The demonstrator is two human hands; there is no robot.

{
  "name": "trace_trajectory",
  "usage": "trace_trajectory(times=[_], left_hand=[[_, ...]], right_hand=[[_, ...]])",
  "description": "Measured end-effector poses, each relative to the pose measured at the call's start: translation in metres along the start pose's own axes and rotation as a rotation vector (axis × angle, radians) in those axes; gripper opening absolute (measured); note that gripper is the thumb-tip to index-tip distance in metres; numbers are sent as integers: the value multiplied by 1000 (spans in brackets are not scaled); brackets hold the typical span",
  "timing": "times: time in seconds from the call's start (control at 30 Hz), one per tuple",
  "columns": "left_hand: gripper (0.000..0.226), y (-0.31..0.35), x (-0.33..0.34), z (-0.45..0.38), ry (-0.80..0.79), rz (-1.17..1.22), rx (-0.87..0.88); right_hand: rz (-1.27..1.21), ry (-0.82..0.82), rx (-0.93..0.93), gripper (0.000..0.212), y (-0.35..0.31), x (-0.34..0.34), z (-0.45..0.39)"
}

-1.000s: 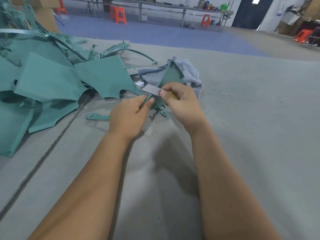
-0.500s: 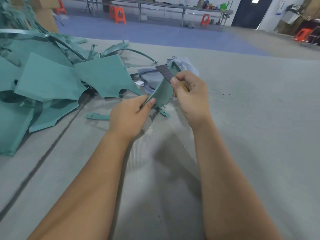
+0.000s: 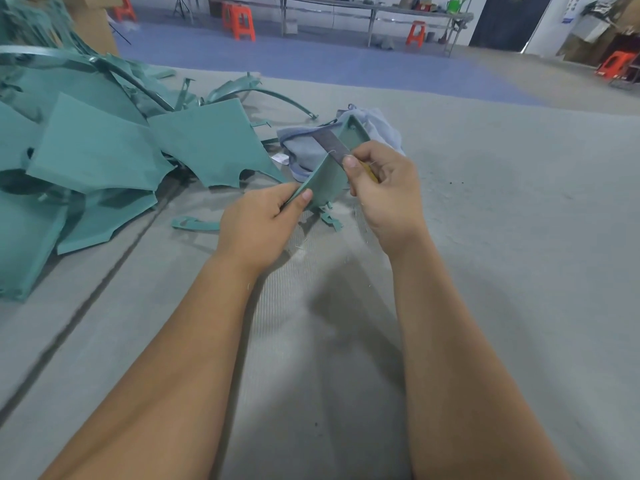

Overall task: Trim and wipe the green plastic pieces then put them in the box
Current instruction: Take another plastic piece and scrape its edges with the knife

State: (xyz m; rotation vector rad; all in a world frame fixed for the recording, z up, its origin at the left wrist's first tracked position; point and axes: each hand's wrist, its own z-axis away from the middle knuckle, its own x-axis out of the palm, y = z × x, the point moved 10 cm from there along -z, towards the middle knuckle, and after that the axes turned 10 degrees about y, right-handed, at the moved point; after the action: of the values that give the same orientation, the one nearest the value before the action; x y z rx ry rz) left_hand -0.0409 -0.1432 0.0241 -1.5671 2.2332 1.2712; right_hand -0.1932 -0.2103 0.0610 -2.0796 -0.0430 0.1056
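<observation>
A green plastic piece (image 3: 329, 178) stands on edge in front of me, its far tip near the cloth. My left hand (image 3: 258, 225) pinches its near corner between thumb and fingers. My right hand (image 3: 384, 192) grips a knife with a yellow handle; the flat grey blade (image 3: 330, 142) lies against the piece's upper left edge, pointing away and to the left. A grey-blue cloth (image 3: 308, 147) lies bunched just behind the piece. No box for the finished pieces is identifiable.
A big heap of green plastic pieces (image 3: 93, 154) covers the left of the grey mat (image 3: 502, 271). Small green offcuts (image 3: 194, 224) lie beside my left hand. A seam (image 3: 104, 289) runs diagonally across the mat. Orange stools (image 3: 240, 20) and a long bench (image 3: 374, 8) stand far behind.
The knife has slid along the piece's edge, from close to my left thumb up and away toward the far tip. My left hand has kept its hold.
</observation>
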Motion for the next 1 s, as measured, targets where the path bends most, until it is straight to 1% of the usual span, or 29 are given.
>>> trace_trajectory(times=[0.1,0.17,0.27,0.37,0.43,0.5,0.53,0.6,0.67,0.73,0.87,1.0], left_hand=[[44,-2,0,0,7,28,-32],[40,-5,-1,-1,10,39,-62],[38,-4,-2,-1,6,29,-57],[44,-2,-3,-2,20,-2,-16],[43,-1,-2,-2,10,-9,0],[36,0,-2,-2,1,-1,6],[29,-1,-2,-2,-2,0,-6],[17,-6,-2,-2,-14,7,-68],[16,-9,-2,-2,-28,56,-114],[14,-8,-4,-3,-26,101,-101],[22,-8,-7,-7,-56,23,-9],[21,-15,-7,-8,-68,49,-32]], right_hand=[[14,-26,5,20,3,4,3],[40,-61,10,23,6,11,7],[51,-98,27,20,8,18,11],[-87,-28,67,21,4,10,8],[-148,25,58,18,-1,3,5],[-135,36,32,15,-5,1,4],[-127,41,20,13,-6,1,4],[-126,56,26,11,-6,-2,3],[-124,68,53,12,-5,-4,2],[-93,72,69,15,-2,-4,1],[-12,76,62,25,-1,-4,-2],[29,100,85,24,3,-8,-6]])
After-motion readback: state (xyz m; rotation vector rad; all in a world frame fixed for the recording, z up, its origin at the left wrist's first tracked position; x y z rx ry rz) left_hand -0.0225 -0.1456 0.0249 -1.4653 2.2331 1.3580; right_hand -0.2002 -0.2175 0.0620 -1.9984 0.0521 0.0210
